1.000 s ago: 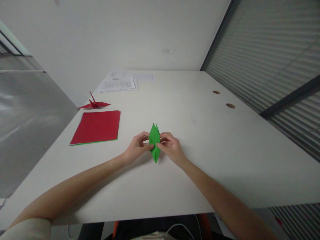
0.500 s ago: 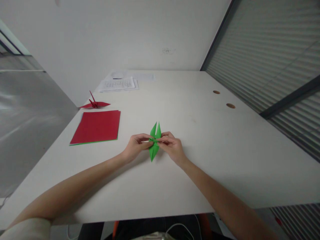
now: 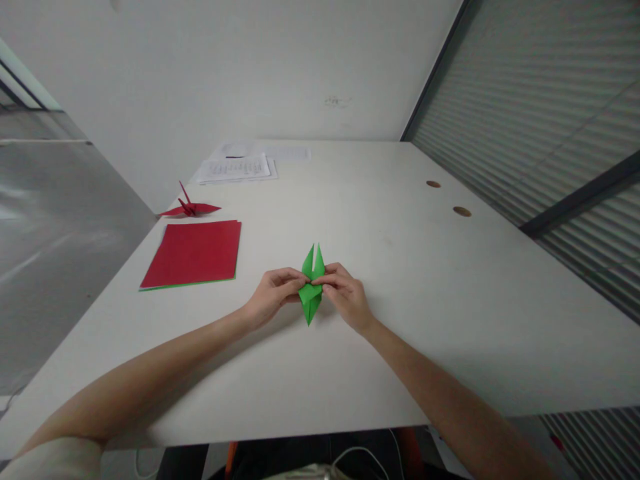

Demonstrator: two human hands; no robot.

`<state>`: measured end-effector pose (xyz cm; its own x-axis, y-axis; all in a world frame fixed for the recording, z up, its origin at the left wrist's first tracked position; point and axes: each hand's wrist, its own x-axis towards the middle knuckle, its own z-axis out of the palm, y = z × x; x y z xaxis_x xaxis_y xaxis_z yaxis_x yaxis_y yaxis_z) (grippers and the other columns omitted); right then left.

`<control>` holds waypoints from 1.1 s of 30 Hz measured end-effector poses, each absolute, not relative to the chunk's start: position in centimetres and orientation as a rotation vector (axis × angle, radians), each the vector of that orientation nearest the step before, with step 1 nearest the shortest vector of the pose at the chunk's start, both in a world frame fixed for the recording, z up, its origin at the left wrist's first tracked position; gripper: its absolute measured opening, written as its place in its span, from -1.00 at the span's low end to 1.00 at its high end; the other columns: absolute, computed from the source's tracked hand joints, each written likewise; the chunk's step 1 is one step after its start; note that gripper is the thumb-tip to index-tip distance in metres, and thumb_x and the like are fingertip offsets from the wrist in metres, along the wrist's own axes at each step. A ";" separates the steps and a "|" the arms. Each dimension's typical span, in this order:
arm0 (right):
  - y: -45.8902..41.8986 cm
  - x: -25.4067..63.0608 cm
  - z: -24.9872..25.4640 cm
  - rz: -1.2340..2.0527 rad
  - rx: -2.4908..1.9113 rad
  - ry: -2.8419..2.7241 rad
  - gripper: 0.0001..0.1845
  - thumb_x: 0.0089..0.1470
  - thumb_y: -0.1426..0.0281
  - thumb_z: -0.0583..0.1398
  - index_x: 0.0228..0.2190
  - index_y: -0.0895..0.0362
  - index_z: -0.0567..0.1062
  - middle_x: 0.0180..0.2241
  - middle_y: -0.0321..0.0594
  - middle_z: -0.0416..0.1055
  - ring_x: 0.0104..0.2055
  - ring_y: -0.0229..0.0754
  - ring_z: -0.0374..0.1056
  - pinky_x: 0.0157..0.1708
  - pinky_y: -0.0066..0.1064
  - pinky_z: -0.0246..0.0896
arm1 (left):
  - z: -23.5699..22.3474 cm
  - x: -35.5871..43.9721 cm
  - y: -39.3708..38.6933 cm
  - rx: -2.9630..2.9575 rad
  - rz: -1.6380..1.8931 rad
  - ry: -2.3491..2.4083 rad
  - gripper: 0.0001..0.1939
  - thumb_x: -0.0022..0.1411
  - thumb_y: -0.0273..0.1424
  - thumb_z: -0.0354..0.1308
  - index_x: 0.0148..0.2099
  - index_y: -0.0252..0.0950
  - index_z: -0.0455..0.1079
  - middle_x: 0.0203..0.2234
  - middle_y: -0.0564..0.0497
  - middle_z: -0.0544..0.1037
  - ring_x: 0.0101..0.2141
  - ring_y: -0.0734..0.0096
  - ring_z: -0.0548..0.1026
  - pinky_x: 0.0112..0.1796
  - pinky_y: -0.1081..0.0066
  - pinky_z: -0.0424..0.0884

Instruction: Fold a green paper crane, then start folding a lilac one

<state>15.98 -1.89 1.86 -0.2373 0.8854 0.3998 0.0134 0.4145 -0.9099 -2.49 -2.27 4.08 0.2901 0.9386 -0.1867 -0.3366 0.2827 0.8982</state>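
Observation:
A green folded origami paper (image 3: 311, 293) is held between my two hands, just over the white table. Two narrow points stick up at its far end, and a wider point faces me. My left hand (image 3: 276, 291) pinches its left edge between thumb and fingers. From the other side my right hand (image 3: 346, 293) grips the right edge, with a fingertip lying across the middle of the paper. The fingers partly cover the folds there.
On the left of the white table (image 3: 400, 267) lies a stack of square paper (image 3: 195, 252), red on top with a green edge below. Behind it stands a red origami crane (image 3: 190, 209). Printed sheets (image 3: 237, 168) lie farther back. Two round brown discs (image 3: 462, 211) are at the right.
The flap at the middle of the green paper now lies flatter towards me, and the near point has shifted slightly right. Both hands still hold it in nearly the same place.

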 end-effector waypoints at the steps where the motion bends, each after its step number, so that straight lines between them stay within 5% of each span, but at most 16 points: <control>1: -1.8 16.0 1.9 1.019 -0.809 -1.594 -0.80 0.12 0.25 0.20 -0.33 0.02 0.62 -0.25 -0.18 0.35 -0.18 -0.16 0.33 -0.23 -0.30 0.31 | 4.1 -2.5 -2.3 0.864 1.018 0.856 -0.73 -0.03 -0.27 0.40 -0.35 -0.37 0.53 -0.44 -0.05 0.59 -0.41 0.36 0.54 -0.28 0.34 0.49; 13: -1.6 14.8 0.7 1.249 -0.926 -1.379 -0.80 -0.09 0.30 0.33 -0.44 0.07 0.41 -0.46 -0.34 0.33 -0.42 -0.27 0.29 -0.45 -0.44 0.21 | 3.9 -2.2 -2.7 1.171 0.973 0.879 -0.70 -0.01 -0.32 0.38 -0.24 -0.35 0.47 -0.40 -0.03 0.59 -0.38 0.38 0.55 -0.35 0.43 0.48; 20: -1.6 15.5 1.7 1.237 -0.841 -1.414 -0.96 -0.08 0.36 0.31 -0.48 0.06 0.56 -0.31 -0.24 0.32 -0.25 -0.22 0.31 -0.30 -0.38 0.26 | 3.6 -2.6 -2.4 0.986 1.028 0.848 -0.74 -0.06 -0.32 0.41 -0.37 -0.35 0.46 -0.52 0.03 0.55 -0.51 0.46 0.51 -0.38 0.41 0.50; 25: -1.7 15.6 1.8 1.207 -0.892 -1.422 -0.85 0.01 0.28 0.25 -0.50 0.06 0.58 -0.28 -0.22 0.34 -0.22 -0.20 0.33 -0.28 -0.35 0.29 | 3.7 -2.7 -2.3 0.955 1.013 0.877 -0.70 -0.01 -0.24 0.40 -0.39 -0.40 0.48 -0.51 -0.02 0.56 -0.48 0.43 0.52 -0.39 0.43 0.48; 28: -1.6 15.2 1.4 1.233 -0.903 -1.364 -0.83 -0.09 0.24 0.34 -0.43 0.06 0.54 -0.31 -0.24 0.37 -0.28 -0.21 0.34 -0.32 -0.37 0.32 | 3.7 -2.6 -2.3 1.022 1.023 0.882 -0.66 -0.05 -0.31 0.44 -0.27 -0.37 0.46 -0.39 -0.05 0.61 -0.40 0.40 0.56 -0.35 0.45 0.48; 33: -1.4 14.9 1.2 1.316 -0.894 -1.259 -0.52 -0.17 0.23 0.39 -0.16 0.01 0.43 -0.29 -0.26 0.45 -0.29 -0.20 0.37 -0.29 -0.33 0.37 | 3.6 -2.5 -2.4 1.000 1.026 0.820 -0.37 -0.02 -0.33 0.44 0.06 -0.28 0.26 -0.31 -0.09 0.64 -0.34 0.27 0.62 -0.27 0.35 0.50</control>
<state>14.91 -1.44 1.20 -0.1620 0.9761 0.1446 -0.1876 0.1134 -0.9757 -2.53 -2.39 3.56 0.3162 0.9445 -0.0886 -0.2948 0.1866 0.9372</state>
